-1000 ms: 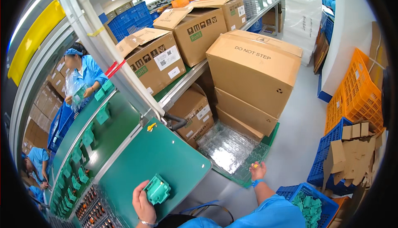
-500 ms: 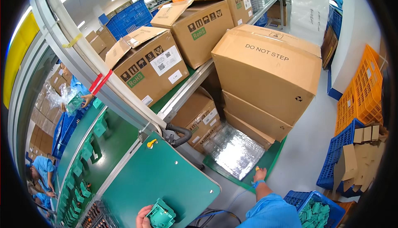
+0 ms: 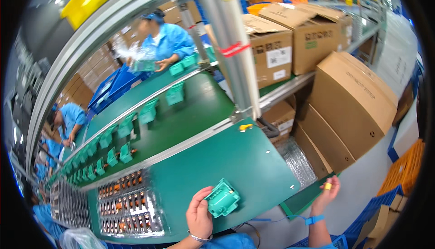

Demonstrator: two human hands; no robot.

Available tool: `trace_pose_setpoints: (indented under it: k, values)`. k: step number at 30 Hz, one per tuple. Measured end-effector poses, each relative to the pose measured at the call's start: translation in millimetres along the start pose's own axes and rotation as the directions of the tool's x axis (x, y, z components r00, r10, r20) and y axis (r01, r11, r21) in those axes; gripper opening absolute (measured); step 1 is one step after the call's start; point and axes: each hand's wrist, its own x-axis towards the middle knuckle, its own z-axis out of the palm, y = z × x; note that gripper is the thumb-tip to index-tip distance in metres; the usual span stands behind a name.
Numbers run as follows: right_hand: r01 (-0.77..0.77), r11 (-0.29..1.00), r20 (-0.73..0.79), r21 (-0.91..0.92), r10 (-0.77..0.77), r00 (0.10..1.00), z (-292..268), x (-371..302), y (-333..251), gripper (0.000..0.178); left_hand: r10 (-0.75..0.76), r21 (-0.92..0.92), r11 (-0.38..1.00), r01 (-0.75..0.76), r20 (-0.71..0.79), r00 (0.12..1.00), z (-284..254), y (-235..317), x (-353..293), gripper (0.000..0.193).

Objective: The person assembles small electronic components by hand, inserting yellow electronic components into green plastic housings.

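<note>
Housing (image 3: 223, 198), green and hollow, sits over the near edge of the worktop (image 3: 190, 167), right of its middle, with the left hand (image 3: 199, 215) closed on its left side. The fingers wrap that rim with little gap left; the thumb's place is hard to make out, as is whether the part rests on the worktop or is held just above it. Its body runs up and rightward from that grip, open side facing up; it looks almost square, so no clear long axis can be told. The left hand, touching it, is plainly the nearer one. The right hand (image 3: 327, 192) is out past the worktop's right edge, well apart from the housing, fingers loosely curled, with a yellow bit (image 3: 327, 186) at the tips; whether that is worn or pinched, I cannot tell. A blue strap (image 3: 315, 219) circles that wrist. On the worktop's left part lies a clear tray (image 3: 159, 217) of small black and orange parts, with a tray stack (image 3: 70, 203) beyond its left end. Along the worktop's far side runs a belt (image 3: 199, 108) carrying more green housings (image 3: 174, 93), and cartons (image 3: 353, 99) stand beyond its right end.
</note>
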Motion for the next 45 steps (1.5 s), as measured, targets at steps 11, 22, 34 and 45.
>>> trace_pose_setpoints:
  k: [11, 22, 34, 45]
  values:
    - [-0.463, 0.885, 0.851, -0.055, -0.201, -0.485, 132, -209, -248, 0.072, 0.623, 0.356, 0.715, -0.602, 0.066, 0.779, -112, 108, -74, 0.02]
    - [-0.348, 0.838, 0.578, -0.419, -0.049, -0.814, 158, -356, -275, 0.018, 0.258, 0.217, 0.959, -0.18, -0.418, 0.871, -212, 140, -136, 0.034]
    - [0.091, 0.84, 0.562, 0.534, -0.273, -0.781, 268, -393, -318, 0.016, 0.007, -0.51, 0.842, -0.177, -0.319, 0.948, -264, 149, -104, 0.037]
    - [0.248, 0.065, 0.24, 0.967, 0.112, -0.964, 372, -362, -232, 0.036, -0.052, -0.608, 0.757, -0.241, -0.424, 0.904, -288, 167, -96, 0.036]
